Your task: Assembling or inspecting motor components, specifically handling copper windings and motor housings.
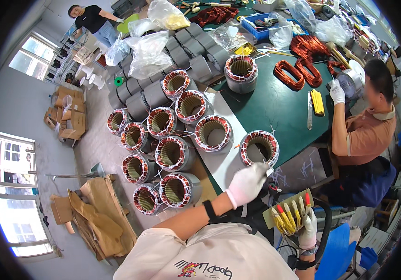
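One open-bored cylindrical stator (259, 142) stands upright at the green desk (256, 109)'s near edge, rim copper-wound and laced white. Gloved left hand (249, 185) is at that rim, fingers curled; can't tell if it's pinching anything. Gloved right hand (308, 228) grips a flat greenish board (269, 219) carrying yellow, red-tipped pieces (288, 219). More laced stators (171, 154) crowd the left, grey cores (137, 105) behind, crinkled plastic bags (150, 53) on top. Seated co-worker (364, 128) blocks the desk's right side.

Green tbl (269, 114) w/ wound stators (241, 85), Cu-coloured wire coils (308, 48), yellow strips (318, 102) & blue tray (255, 33).
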`<action>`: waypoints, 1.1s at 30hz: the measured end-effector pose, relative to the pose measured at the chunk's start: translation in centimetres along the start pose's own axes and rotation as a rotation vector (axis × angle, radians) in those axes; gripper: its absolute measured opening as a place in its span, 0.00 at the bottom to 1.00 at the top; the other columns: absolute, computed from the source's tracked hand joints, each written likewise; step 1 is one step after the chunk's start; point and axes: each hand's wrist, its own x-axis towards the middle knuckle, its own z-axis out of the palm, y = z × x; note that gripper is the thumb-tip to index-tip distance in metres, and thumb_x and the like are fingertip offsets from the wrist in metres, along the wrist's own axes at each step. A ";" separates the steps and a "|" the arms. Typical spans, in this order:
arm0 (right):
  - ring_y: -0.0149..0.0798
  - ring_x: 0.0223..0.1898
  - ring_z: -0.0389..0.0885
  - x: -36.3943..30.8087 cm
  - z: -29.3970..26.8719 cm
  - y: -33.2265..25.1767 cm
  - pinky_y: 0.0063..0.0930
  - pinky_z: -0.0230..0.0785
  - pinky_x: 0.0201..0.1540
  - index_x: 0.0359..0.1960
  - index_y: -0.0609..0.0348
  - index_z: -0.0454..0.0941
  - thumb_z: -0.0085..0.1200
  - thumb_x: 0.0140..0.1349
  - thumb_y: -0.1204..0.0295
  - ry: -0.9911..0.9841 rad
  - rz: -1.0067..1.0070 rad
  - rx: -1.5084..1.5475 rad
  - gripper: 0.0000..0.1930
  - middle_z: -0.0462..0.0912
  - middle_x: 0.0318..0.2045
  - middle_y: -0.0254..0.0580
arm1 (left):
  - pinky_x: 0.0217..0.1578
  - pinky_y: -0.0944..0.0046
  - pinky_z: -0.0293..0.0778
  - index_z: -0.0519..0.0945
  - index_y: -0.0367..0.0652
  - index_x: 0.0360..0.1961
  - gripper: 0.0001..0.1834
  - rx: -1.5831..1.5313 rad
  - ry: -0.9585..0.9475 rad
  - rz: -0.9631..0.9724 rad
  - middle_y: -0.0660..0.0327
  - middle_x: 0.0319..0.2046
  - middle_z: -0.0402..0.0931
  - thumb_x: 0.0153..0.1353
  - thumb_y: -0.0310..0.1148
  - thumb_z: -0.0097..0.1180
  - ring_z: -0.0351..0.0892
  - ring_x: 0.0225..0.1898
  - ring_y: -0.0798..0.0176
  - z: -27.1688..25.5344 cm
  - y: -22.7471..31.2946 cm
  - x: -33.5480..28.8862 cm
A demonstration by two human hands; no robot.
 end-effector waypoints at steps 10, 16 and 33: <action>0.32 0.57 0.76 0.4 -2.1 1.0 0.28 0.68 0.61 0.62 0.69 0.71 0.57 0.67 0.53 0.133 -0.108 -0.145 0.32 0.80 0.55 0.41 | 0.41 0.54 0.77 0.83 0.44 0.50 0.19 -0.158 -0.231 0.293 0.57 0.41 0.83 0.56 0.25 0.56 0.82 0.40 0.51 0.3 1.6 -0.5; 0.35 0.58 0.77 0.3 0.2 -1.5 0.31 0.69 0.62 0.65 0.73 0.67 0.64 0.60 0.43 0.123 -0.063 -0.017 0.45 0.78 0.58 0.47 | 0.44 0.55 0.77 0.83 0.43 0.46 0.19 0.105 -0.537 0.410 0.59 0.48 0.83 0.51 0.23 0.57 0.82 0.45 0.53 -1.9 2.0 -1.1; 0.33 0.51 0.75 1.8 1.5 -1.5 0.27 0.68 0.56 0.59 0.73 0.72 0.47 0.65 0.59 0.110 0.051 -0.062 0.29 0.80 0.51 0.44 | 0.42 0.62 0.80 0.79 0.35 0.56 0.17 -0.467 -0.541 -0.245 0.47 0.41 0.85 0.71 0.30 0.50 0.88 0.39 0.57 0.7 3.1 0.4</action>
